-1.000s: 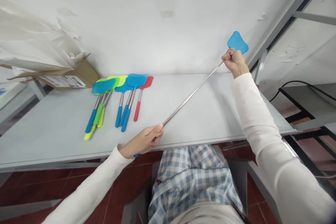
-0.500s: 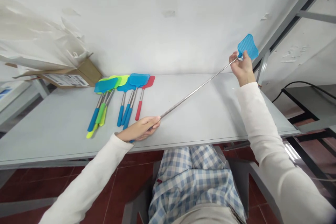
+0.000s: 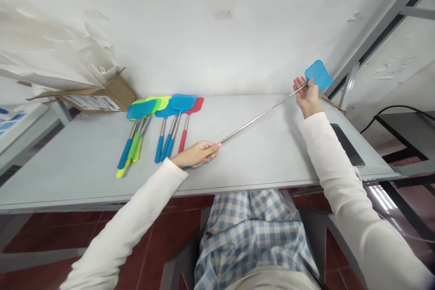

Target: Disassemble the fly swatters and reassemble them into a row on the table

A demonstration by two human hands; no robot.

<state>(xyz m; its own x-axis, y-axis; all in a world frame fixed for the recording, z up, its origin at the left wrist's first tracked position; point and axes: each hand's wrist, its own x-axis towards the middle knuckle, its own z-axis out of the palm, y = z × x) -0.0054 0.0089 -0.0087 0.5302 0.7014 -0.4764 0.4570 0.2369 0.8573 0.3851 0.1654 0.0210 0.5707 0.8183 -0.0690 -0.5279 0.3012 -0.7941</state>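
Note:
A blue fly swatter (image 3: 318,75) with a long, extended metal rod stretches slantwise over the table. My left hand (image 3: 199,154) is closed around its lower end, and a bit of blue handle shows below the fingers. Just under the swatter's blue head, my right hand (image 3: 307,95) pinches the rod, thumb against the neck. Left of my left hand lie several more fly swatters with short rods: a pile with a blue swatter (image 3: 125,154) and a green swatter (image 3: 132,147), a group of blue swatters (image 3: 168,145), and a red swatter (image 3: 182,139).
An opened cardboard box (image 3: 115,93) stands at the table's back left, against the white wall (image 3: 258,31). Partly behind my right sleeve lies a flat black device (image 3: 348,147) on the grey table (image 3: 258,163). A metal frame (image 3: 350,84) rises at the right.
My hands have come closer together, and the visible rod between them is shorter. My left hand moved right and slightly up; my right hand moved slightly down. The black device has come into view.

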